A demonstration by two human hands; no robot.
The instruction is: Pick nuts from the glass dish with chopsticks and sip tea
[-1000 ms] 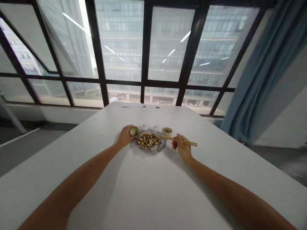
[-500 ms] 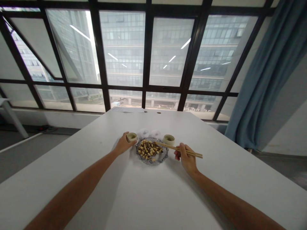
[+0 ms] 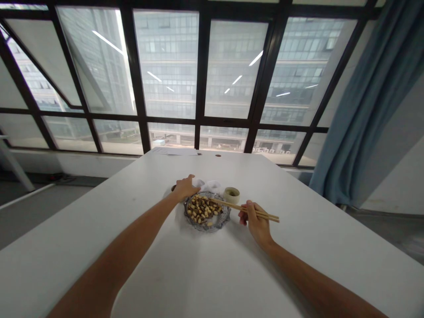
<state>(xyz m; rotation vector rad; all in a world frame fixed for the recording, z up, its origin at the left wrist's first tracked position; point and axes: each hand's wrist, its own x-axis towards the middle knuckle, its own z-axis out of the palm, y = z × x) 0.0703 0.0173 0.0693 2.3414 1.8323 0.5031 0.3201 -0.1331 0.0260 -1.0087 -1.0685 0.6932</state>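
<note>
A cut-glass plate (image 3: 222, 224) stands on the white table with a heap of nuts and seeds (image 3: 201, 209) in it. My left hand (image 3: 185, 188) is over the plate's far left rim, index finger and thumb stretched apart, near the white crumpled things (image 3: 211, 187) behind the plate. A dark bit of a cup (image 3: 173, 187) shows beside that hand; the rest is hidden. My right hand (image 3: 256, 221) is closed round a pair of wooden chopsticks (image 3: 233, 206), whose tips reach over the nuts. A pale green cup (image 3: 231, 195) stands upright just behind the chopsticks.
The white table (image 3: 212, 269) runs forward to the windows. Paper sheets (image 3: 174, 151) and a small brown round thing (image 3: 217, 155) lie at its far edge. A blue curtain (image 3: 351, 123) hangs at the right.
My left hand has let go of the cup it held and moved right and forward, its fingers opening towards the white things. My right hand and the chopsticks stay nearly the same.
</note>
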